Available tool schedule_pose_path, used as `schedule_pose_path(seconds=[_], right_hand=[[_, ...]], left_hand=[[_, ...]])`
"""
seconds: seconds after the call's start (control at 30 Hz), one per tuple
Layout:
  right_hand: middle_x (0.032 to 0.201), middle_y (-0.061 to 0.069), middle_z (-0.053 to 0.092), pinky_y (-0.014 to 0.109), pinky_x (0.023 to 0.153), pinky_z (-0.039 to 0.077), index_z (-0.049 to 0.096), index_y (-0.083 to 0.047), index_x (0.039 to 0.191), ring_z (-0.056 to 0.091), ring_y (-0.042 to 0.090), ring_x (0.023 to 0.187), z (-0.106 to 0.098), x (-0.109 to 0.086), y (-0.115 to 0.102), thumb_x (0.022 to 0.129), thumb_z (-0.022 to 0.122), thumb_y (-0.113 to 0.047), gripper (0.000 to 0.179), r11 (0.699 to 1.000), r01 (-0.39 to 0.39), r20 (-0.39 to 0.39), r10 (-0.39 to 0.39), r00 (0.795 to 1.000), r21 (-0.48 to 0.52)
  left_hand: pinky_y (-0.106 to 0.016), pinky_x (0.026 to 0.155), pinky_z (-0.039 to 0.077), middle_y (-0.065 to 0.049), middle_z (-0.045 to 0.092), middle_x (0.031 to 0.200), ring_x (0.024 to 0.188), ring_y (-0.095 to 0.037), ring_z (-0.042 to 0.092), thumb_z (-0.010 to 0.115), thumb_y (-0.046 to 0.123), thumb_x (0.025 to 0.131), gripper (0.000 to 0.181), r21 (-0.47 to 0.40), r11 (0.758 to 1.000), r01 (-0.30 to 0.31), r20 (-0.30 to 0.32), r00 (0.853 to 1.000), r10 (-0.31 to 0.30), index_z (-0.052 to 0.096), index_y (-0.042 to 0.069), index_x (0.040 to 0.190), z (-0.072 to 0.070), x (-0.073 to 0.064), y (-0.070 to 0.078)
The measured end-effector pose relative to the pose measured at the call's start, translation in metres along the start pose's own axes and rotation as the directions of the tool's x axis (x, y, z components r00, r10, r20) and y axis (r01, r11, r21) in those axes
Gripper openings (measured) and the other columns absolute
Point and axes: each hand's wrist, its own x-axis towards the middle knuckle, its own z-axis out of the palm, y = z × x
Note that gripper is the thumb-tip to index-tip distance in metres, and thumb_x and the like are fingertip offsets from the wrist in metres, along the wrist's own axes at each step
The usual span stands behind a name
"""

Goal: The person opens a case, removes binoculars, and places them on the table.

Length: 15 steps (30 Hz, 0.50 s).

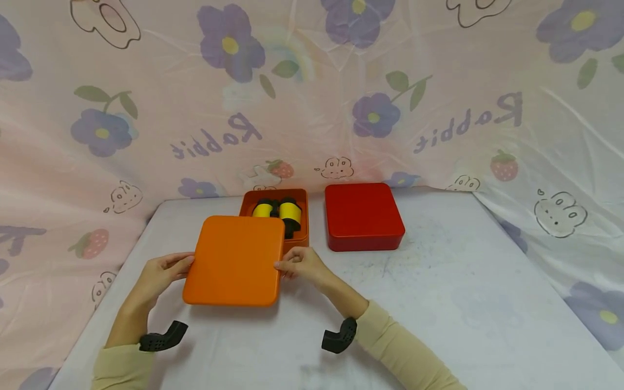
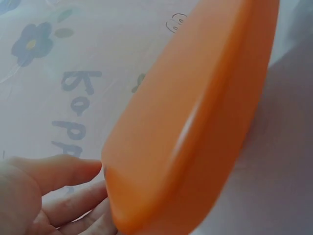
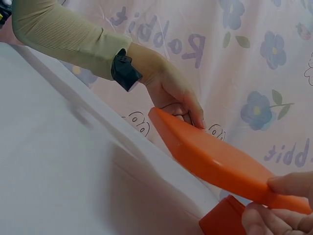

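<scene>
Nearest me are my pale yellow sleeves (image 1: pixel 409 352), pulled short of the wrists, with a black device (image 1: pixel 339 336) strapped at each cuff, clear of my fingers. Just beyond, my hands are apart, one at either side of an orange lid (image 1: pixel 234 262): my left hand (image 1: pixel 157 275) pinches its left edge, and my right hand (image 1: pixel 304 265) grips the right edge, thumb on top and fingers beneath. Taking it from opposite sides probably shares the weight and keeps so broad a piece steady. I have it raised off the bench (image 1: pixel 453 314), smooth face up, and from my head it covers the front of an orange box (image 1: pixel 305 216).

That box sits behind the lid, uncovered, with black-and-yellow binoculars (image 1: pixel 291 212) inside; their lower part is partly hidden, and I judge the walls keep them from rolling about. Beside it on my right, with a gap between, stands a red box (image 1: pixel 363 211), its top closed, so I cannot tell what it holds.

The bench is white and a little smudged in front of the red box. Past its far edge hangs a creased pink cloth (image 1: pixel 302 108) with purple flowers, strawberries, rabbit outlines and "Rabbit" reading backwards
</scene>
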Motion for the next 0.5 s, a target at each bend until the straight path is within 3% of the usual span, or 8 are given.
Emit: schedule_pose_path(seconds=[0.33,0.5], right_hand=[[0.081,0.023,0.071,0.035,0.067,0.060,0.061,0.003,0.088,0.065,0.016,0.059,0.010,0.002,0.003,0.087,0.070,-0.013,0.019,1.000,0.009,0.022,-0.010,1.000,0.025],[0.078,0.019,0.072,0.033,0.066,0.060,0.062,0.003,0.087,0.065,0.016,0.058,0.015,0.002,0.005,0.086,0.071,-0.014,0.019,0.999,-0.014,0.031,0.013,0.999,0.030]], left_hand=[[-0.006,0.078,0.051,0.031,0.063,0.093,0.084,0.016,0.060,0.054,0.034,0.098,0.060,-0.004,1.000,0.012,0.017,1.000,-0.012,0.046,-0.013,0.135,-0.006,-0.003,-0.008],[-0.006,0.077,0.052,0.027,0.065,0.096,0.084,0.017,0.060,0.055,0.032,0.098,0.060,0.004,1.000,0.029,0.027,0.999,-0.029,0.046,-0.014,0.134,-0.007,-0.005,-0.012]])
